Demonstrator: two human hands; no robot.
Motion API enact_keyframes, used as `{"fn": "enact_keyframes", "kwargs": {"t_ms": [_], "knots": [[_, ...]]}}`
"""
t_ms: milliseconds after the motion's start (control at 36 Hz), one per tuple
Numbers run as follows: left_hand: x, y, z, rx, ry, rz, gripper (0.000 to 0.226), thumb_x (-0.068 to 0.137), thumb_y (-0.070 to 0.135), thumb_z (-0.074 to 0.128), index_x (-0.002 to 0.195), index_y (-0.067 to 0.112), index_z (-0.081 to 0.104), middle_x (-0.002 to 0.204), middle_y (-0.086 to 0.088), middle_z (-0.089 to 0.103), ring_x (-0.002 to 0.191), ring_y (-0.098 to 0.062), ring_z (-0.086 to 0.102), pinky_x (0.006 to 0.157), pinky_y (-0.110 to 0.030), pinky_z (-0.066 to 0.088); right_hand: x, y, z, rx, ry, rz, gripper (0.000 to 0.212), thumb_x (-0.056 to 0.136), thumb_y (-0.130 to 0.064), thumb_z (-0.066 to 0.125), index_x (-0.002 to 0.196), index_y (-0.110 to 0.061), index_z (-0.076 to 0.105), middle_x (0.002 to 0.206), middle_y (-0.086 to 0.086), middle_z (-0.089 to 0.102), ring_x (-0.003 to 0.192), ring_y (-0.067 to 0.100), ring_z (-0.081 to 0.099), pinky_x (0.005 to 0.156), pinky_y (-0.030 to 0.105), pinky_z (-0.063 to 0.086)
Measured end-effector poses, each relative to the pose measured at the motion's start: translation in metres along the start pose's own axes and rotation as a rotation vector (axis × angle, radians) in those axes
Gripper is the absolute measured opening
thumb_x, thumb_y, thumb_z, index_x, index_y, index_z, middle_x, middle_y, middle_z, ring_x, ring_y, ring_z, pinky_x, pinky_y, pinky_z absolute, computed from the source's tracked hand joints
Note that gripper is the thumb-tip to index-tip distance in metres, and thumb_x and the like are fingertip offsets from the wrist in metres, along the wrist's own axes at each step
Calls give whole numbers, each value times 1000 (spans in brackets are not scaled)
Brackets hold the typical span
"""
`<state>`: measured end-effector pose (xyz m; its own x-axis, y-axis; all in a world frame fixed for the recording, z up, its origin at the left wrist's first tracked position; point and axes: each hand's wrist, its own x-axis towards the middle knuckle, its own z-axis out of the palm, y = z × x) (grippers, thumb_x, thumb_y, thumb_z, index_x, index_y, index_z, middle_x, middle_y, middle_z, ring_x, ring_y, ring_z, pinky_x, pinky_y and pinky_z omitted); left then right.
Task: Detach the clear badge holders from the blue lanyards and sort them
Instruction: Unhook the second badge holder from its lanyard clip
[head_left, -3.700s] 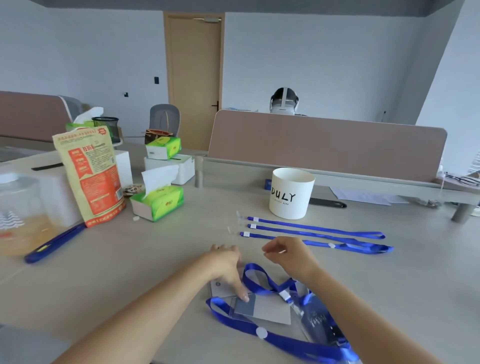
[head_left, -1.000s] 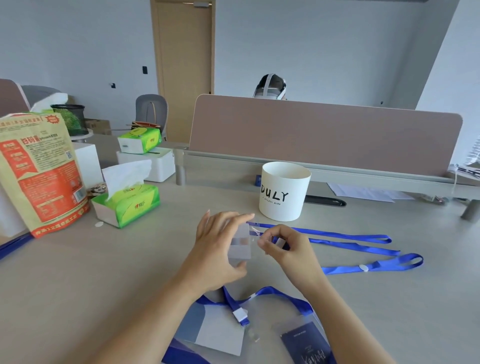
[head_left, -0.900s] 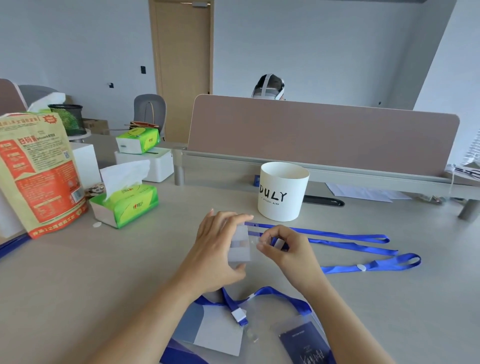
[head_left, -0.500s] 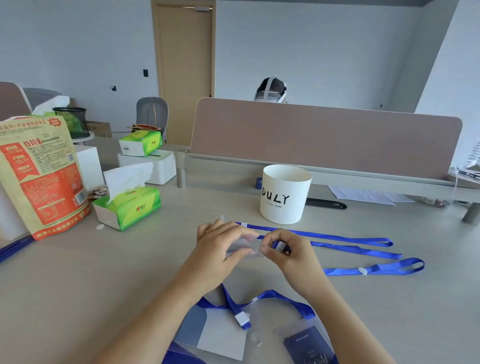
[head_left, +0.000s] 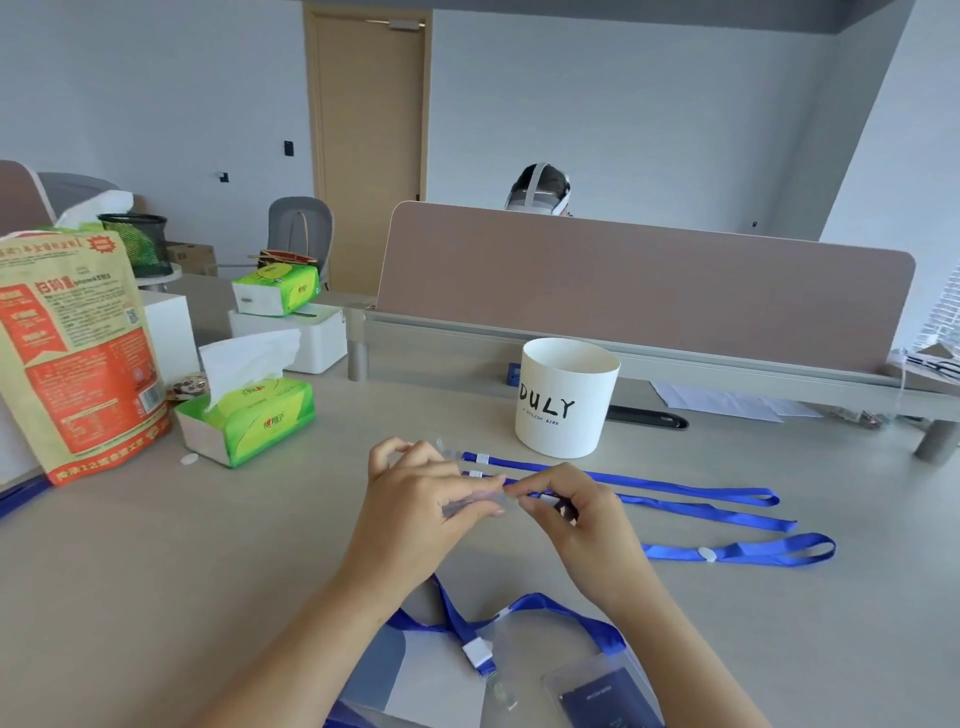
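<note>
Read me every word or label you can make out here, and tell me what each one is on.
"DULY": white cup, large black letters.
Small line beneath it: too small to read.
Orange and tan bag: print too blurred to read.
Green tissue packs: logo unreadable.
Dark card in a badge holder: unreadable.

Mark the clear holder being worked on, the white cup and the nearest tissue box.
clear badge holder (head_left: 475, 501), head view, on its clear edge between the fingers.
white cup (head_left: 563, 410), head view, on its lettered side wall.
green tissue box (head_left: 260, 423), head view, on its green front face.
</note>
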<state>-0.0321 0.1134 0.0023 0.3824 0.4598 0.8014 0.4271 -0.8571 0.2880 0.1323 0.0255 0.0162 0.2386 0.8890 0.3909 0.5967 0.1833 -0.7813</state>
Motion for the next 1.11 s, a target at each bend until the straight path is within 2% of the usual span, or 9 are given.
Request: {"fn": "enact_keyframes", "kwargs": {"t_ms": [83,194,278,500,694,889,972,1111], "knots": [[-1,2,-1,54,-6,-1,26,80,59,58,90,43,75,58,19,59,75,-2,45,93,-21,19,0,-1,1,-15,-24,33,20,93,-16,61,92,-32,73,92,-18,68,71,-2,52,67,11,40],[0,3,-3,127,-30,-22,22,79,56,60,82,41,76,55,19,53,72,-6,46,85,-29,25,-1,-3,3,4,-34,33,21,92,-14,63,92,-32,74,87,-20,69,65,-1,49,64,10,39],[0,4,-4,163,-46,-36,21,79,55,61,79,40,75,57,20,55,72,-7,48,82,-30,26,-2,-6,3,6,-38,18,20,90,-13,66,92,-31,74,87,-18,69,65,-2,50,64,9,39],[2,10,-4,192,-57,-22,15,75,51,69,73,37,73,58,20,58,74,-9,51,83,-26,23,-1,-8,5,-34,27,11,22,86,-17,70,83,-38,72,89,-14,71,66,-1,50,63,10,40],[3,13,-6,201,-47,-2,25,79,56,60,72,36,72,60,21,60,74,-9,51,83,-28,24,-1,-6,5,-67,78,-1,16,86,-18,70,83,-34,72,84,-17,70,64,6,49,61,12,42],[3,12,-7,198,-56,12,17,77,48,63,71,35,70,63,21,62,79,-6,50,87,-27,21,-2,-8,3,-122,33,-55,30,87,-12,69,79,-41,66,85,-22,68,71,5,54,62,7,42],[3,13,-8,195,-41,20,11,74,42,66,68,33,68,63,20,61,81,-6,50,88,-28,21,-3,-7,3,-169,30,-95,22,87,-12,69,84,-33,71,84,-25,65,75,7,55,62,7,42],[3,13,-9,176,-42,17,12,74,41,63,66,33,67,63,21,60,85,-5,49,88,-29,20,-3,-3,3,-234,32,-168,16,88,-11,68,89,-26,74,85,-28,63,76,-2,57,64,5,41]]}}
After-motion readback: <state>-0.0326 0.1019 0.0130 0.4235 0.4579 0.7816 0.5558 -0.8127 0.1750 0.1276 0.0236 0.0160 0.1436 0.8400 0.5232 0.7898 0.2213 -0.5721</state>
